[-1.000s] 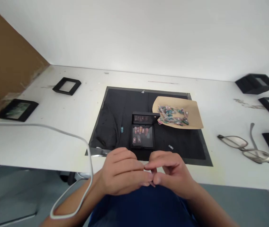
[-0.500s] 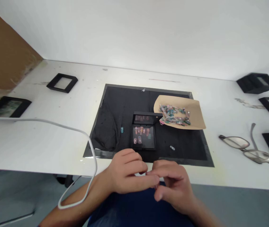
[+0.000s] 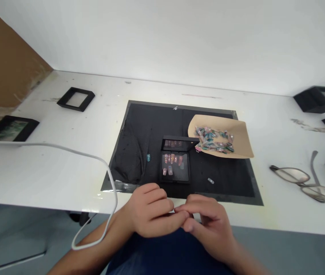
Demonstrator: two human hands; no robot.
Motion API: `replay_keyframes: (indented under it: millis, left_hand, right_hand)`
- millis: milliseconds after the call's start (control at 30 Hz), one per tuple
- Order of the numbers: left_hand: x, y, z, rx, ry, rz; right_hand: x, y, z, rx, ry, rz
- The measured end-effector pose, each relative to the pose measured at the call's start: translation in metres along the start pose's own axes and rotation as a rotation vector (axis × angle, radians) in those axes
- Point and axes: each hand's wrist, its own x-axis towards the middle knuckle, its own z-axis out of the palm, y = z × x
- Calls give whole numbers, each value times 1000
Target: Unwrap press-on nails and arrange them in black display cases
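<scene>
From where I'm standing, both hands are drawn together at the table [image 3: 277, 214] edge, on the near side of an open black hinged case [image 3: 183, 175]. The left hand [image 3: 155, 214] has its fingers curled side by side, the index reaching across to the tips of the right hand [image 3: 209, 221], whose index and thumb bend round to meet it. The fingertips are gathered tightly, and whether they pinch anything I can't tell; the touching tips hide that spot.

In the case lie decorated press-on nails [image 3: 172, 158], a row of five across the back and two more toward the front left, all just beyond the fingers and apart from them. The raised lid [image 3: 185, 144] reflects the row. Any lettering on the case would be too small to read from here.

Left of the case sits a single teal nail [image 3: 148, 157]; right of it, toward the front, a pale one [image 3: 211, 181]. Behind and to its right, a tan tray [image 3: 242, 141] holds a heap of pink and teal nails [image 3: 214, 145]. Black cloth [image 3: 139, 122] spreads beneath the case. Eyeglasses [image 3: 292, 175] lie well to its right, and on its left a white cable [image 3: 116, 198] loops over the left forearm.
</scene>
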Motion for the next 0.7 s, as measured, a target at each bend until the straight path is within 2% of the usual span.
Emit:
replay_keyframes:
  millis: [167,333,433,567,700]
  left_hand:
    - [3,-3,-6,-21,6,19]
    - [3,-3,-9,-49,1,-29]
    - [0,-6,-7,-77,27,-39]
    - [-3,-10,-1,-119,73,-64]
    - [-1,-10,3,-155,27,-113]
  right_hand:
    - [2,1,-3,65,-17,0]
    - [2,1,-5,-43,-11,-76]
    - [4,-2,-10,-124,53,-172]
    - [12,-24,-27,-251,118,-316]
    - [20,-55,-42,-253,36,-425]
